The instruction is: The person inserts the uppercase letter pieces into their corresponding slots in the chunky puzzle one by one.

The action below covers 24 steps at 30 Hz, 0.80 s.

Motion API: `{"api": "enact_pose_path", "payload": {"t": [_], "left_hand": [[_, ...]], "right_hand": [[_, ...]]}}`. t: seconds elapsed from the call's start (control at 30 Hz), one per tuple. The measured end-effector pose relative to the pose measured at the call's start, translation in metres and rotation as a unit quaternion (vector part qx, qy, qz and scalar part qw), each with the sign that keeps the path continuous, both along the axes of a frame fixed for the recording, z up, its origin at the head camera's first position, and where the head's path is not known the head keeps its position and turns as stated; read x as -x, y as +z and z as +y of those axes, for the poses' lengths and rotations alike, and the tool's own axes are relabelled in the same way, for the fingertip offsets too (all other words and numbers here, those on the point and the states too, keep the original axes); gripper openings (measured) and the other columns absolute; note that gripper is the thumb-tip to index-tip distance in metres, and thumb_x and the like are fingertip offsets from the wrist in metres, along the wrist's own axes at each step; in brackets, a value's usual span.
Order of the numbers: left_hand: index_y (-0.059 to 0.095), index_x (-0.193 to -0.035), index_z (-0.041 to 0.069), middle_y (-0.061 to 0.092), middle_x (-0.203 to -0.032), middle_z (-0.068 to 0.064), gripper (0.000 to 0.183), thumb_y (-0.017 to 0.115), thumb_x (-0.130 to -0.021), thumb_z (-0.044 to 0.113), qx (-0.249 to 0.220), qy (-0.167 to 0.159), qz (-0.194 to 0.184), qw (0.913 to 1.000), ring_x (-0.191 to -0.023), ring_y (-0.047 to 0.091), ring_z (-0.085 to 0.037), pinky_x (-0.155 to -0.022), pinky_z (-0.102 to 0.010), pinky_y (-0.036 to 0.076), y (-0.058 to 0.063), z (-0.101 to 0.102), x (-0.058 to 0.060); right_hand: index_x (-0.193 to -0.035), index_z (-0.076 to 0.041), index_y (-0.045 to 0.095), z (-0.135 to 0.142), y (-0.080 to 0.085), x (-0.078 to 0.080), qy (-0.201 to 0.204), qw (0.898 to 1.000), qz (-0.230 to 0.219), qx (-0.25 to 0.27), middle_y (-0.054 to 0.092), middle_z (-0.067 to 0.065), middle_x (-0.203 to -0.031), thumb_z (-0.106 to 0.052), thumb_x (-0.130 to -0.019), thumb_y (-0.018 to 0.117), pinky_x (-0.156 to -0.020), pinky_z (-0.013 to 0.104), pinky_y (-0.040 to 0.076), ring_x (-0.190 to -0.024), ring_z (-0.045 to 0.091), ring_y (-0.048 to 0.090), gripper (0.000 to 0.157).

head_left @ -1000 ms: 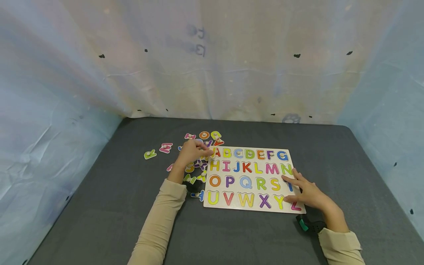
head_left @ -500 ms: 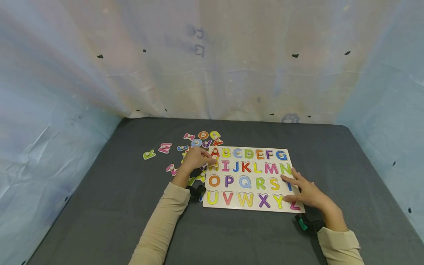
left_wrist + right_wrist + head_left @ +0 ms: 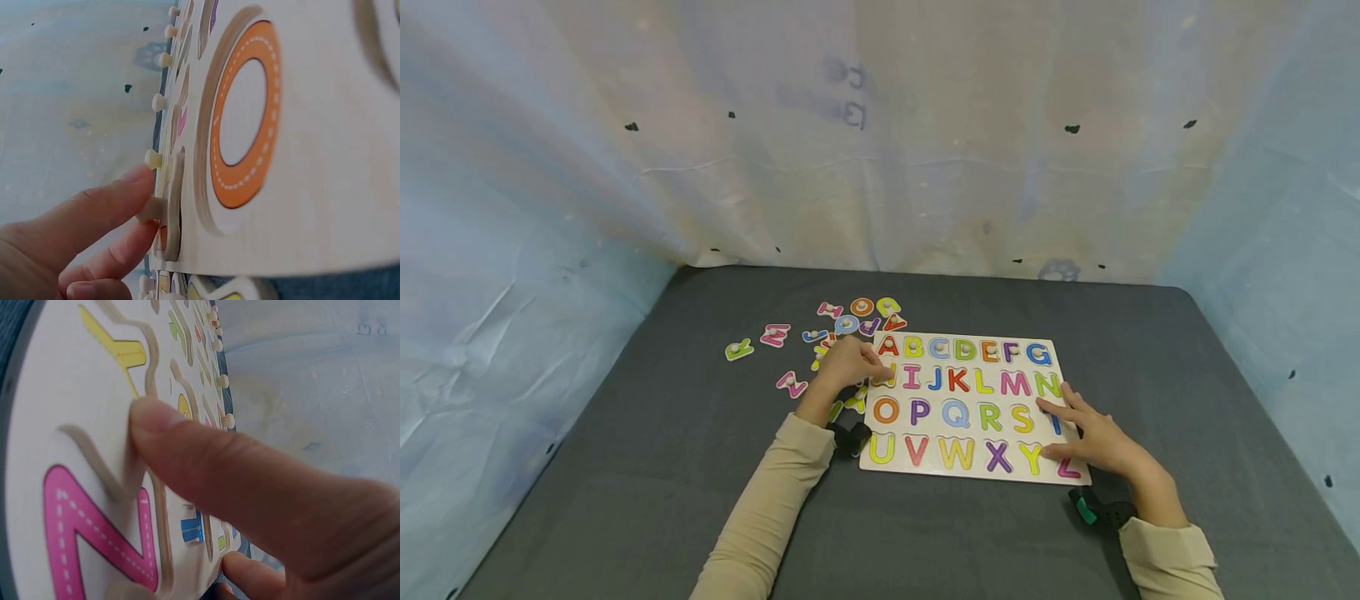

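Note:
A wooden alphabet puzzle board [image 3: 902, 429] lies on the dark grey cloth. At its left edge my left hand [image 3: 850, 360] pinches the pale peg of a letter piece [image 3: 176, 203] between thumb and finger. That piece sits over the yellow H recess, its thick wooden edge showing in the left wrist view; the fingers hide most of it. Below it is the orange O recess [image 3: 234, 194]. My right hand [image 3: 1097, 437] rests with spread fingers on the board's right side. Its thumb touches the board between the yellow Y [image 3: 125, 353] and the pink Z [image 3: 59, 531].
Pegged letters fill the board's top row, such as the A [image 3: 887, 345] and G [image 3: 1039, 353]. Loose letter pieces lie left of and behind the board, among them a green R [image 3: 740, 350], a pink M [image 3: 775, 335], a pink Z [image 3: 792, 384] and an orange O [image 3: 862, 307].
My left hand has moved from beside the A down to the H recess, carrying the pegged letter piece there. The right hand stays in place on the board.

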<state>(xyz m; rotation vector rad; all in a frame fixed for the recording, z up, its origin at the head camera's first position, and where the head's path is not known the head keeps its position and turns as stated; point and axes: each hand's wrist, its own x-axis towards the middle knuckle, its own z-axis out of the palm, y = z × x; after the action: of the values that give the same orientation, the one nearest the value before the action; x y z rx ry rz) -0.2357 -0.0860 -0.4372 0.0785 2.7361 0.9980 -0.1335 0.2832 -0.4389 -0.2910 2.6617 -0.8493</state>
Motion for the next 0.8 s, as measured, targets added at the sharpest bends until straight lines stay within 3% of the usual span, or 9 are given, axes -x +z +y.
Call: {"api": "enact_pose_path", "payload": {"t": [0.3, 0.53, 0.8], "left_hand": [[0.077, -0.073, 0.011, 0.072, -0.074, -0.003, 0.025, 0.083, -0.073, 0.035, 0.01, 0.002, -0.007, 0.9999, -0.058, 0.05, -0.012, -0.048, -0.022, 0.032, -0.001, 0.0, 0.0], [0.078, -0.079, 0.01, 0.074, -0.081, -0.005, 0.024, 0.081, -0.076, 0.034, 0.009, -0.01, -0.009, 0.9999, -0.062, 0.051, -0.013, -0.052, -0.021, 0.034, 0.001, -0.002, 0.001], [0.078, -0.091, 0.009, 0.07, -0.092, -0.009, 0.027, 0.078, -0.079, 0.034, -0.017, 0.018, -0.004, 0.9997, -0.068, 0.053, -0.016, -0.055, -0.023, 0.036, 0.005, -0.011, 0.002]], "right_hand": [[-0.144, -0.003, 0.041, 0.002, -0.002, 0.001, 0.003, 1.0, 0.005, -0.003, 0.01, 0.036, -0.155, -0.032, -0.076, 0.079, -0.099, 0.082, 0.004, -0.139, 0.061, 0.011, 0.083], [-0.144, -0.002, 0.041, 0.002, -0.003, 0.0, 0.001, 1.0, 0.003, 0.002, 0.01, 0.036, -0.155, -0.032, -0.076, 0.078, -0.099, 0.082, 0.003, -0.139, 0.062, 0.01, 0.083], [-0.143, -0.002, 0.042, 0.003, -0.003, 0.001, 0.002, 1.0, 0.007, 0.003, 0.01, 0.037, -0.154, -0.032, -0.076, 0.079, -0.099, 0.082, 0.004, -0.138, 0.062, 0.011, 0.083]]}}
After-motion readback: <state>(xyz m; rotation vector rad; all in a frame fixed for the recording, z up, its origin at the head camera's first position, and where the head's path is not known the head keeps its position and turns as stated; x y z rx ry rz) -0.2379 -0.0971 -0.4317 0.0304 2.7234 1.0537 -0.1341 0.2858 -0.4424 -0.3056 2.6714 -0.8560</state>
